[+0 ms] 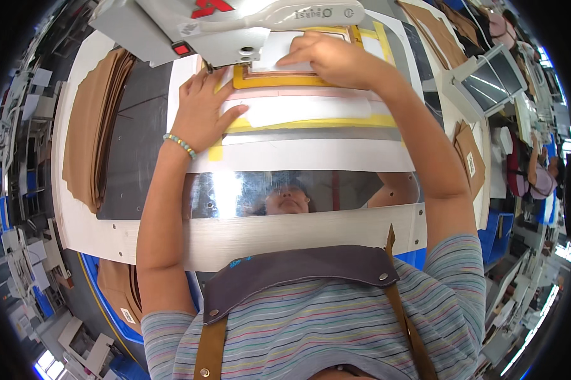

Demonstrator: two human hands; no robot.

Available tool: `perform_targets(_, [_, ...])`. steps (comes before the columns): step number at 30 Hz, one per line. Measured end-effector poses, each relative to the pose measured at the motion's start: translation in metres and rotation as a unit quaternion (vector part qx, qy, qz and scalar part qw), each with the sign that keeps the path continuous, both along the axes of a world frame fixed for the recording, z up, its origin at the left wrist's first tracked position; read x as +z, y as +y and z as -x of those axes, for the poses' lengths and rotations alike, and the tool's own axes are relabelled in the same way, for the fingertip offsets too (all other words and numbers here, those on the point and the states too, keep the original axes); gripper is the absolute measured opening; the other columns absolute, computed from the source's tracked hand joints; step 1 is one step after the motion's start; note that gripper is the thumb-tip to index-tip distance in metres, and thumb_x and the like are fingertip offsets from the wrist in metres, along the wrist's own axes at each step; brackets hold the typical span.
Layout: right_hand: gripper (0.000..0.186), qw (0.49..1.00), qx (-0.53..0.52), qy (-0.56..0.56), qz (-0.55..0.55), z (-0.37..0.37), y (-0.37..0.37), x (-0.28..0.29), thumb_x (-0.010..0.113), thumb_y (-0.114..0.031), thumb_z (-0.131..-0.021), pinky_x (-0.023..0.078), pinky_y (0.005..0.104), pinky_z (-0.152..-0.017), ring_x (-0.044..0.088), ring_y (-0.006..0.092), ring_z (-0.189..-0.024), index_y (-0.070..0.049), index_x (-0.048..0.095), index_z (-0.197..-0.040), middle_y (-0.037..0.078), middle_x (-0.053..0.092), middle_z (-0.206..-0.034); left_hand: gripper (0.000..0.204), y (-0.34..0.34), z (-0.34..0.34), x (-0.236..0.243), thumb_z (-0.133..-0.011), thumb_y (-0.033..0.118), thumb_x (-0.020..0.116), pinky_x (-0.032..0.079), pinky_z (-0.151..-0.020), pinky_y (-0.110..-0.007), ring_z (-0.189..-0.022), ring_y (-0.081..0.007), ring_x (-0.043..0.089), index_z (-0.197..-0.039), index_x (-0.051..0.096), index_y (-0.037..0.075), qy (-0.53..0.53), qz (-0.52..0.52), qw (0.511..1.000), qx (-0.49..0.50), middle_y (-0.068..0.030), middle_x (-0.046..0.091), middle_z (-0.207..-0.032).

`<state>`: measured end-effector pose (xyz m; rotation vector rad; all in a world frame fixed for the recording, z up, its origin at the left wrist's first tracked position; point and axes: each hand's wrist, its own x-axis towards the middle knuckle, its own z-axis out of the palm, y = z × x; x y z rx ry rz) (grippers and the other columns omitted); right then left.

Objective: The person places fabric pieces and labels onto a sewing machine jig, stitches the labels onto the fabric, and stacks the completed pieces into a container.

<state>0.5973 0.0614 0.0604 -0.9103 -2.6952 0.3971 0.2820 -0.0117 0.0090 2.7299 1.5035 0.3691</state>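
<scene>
The left hand [200,114] lies flat, fingers spread and gripping nothing, on the white plastic stitching template with yellow tape borders [311,117], at about 10 o'clock of the frame's centre. The right hand [333,60], at 12 o'clock, is also open and presses its fingertips on a small white panel [279,50] seated in the template's yellow-framed window, just under the head of the grey-white automatic sewing machine [222,25].

Judging from this, the step is seating the panel squarely in its window. It goes best with both palms pressing evenly, edges flush to the frame, and fingers kept apart from the needle area.

A stack of tan leather pieces [92,126] rests on the bench [266,237] at 9 o'clock.
</scene>
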Motion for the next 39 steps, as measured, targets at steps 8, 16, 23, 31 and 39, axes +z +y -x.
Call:
perform_targets(8, [0.06, 0.997, -0.004, -0.062, 0.044, 0.048, 0.009, -0.014, 0.055, 0.005, -0.093, 0.053, 0.0406, -0.102, 0.062, 0.0285, -0.118, -0.028, 0.073, -0.14, 0.01, 0.062, -0.119, 0.062, 0.002, 0.0, 0.0, -0.102, 0.054, 0.062, 0.023, -0.125, -0.055, -0.154, -0.0411, 0.036, -0.147, 0.064, 0.012, -0.008, -0.004, 1.0, 0.005, -0.0196, 0.051, -0.16])
perform_targets(16, [0.034, 0.99, -0.047, 0.127, -0.039, -0.011, -0.018, 0.004, 0.054, 0.005, -0.095, 0.052, 0.0419, -0.099, 0.065, 0.0333, -0.111, 0.0, 0.074, -0.122, 0.015, 0.067, -0.112, 0.039, 0.026, 0.065, 0.026, -0.098, 0.027, 0.073, 0.051, -0.105, -0.047, -0.128, -0.0378, 0.062, -0.131, 0.072, 0.005, -0.05, -0.145, 0.984, 0.09, -0.0162, 0.068, -0.139])
perform_targets(23, [0.027, 0.964, -0.193, 0.168, -0.071, -0.069, -0.048, -0.005, 0.056, 0.0, -0.102, 0.048, 0.0377, -0.108, 0.064, 0.03, -0.123, -0.002, 0.075, -0.121, 0.012, 0.069, -0.127, 0.021, 0.029, 0.247, 0.062, -0.098, 0.024, 0.071, 0.057, -0.09, -0.048, -0.104, -0.0364, 0.072, -0.109, 0.079, 0.01, 0.001, -0.14, 0.92, 0.366, -0.0155, 0.076, -0.106])
perform_targets(31, [0.026, 0.959, -0.212, 0.162, -0.1, -0.088, -0.045, -0.015, 0.058, 0.0, -0.102, 0.049, 0.0384, -0.108, 0.064, 0.0302, -0.125, -0.001, 0.076, -0.12, 0.013, 0.069, -0.129, 0.019, 0.016, 0.257, 0.027, -0.099, 0.021, 0.065, 0.058, -0.088, -0.051, -0.097, -0.0395, 0.073, -0.106, 0.08, 0.011, 0.031, -0.093, 0.94, 0.326, -0.0183, 0.077, -0.1])
perform_targets(39, [0.022, 0.946, -0.197, 0.177, -0.189, -0.106, -0.031, -0.026, 0.062, 0.001, -0.101, 0.054, 0.0364, -0.102, 0.069, 0.0308, -0.117, -0.003, 0.077, -0.117, 0.014, 0.073, -0.125, 0.025, 0.061, 0.263, 0.01, -0.1, 0.02, 0.061, 0.058, -0.085, -0.055, -0.098, -0.0448, 0.073, -0.109, 0.079, 0.005, 0.13, -0.099, 0.922, 0.35, -0.0234, 0.077, -0.102])
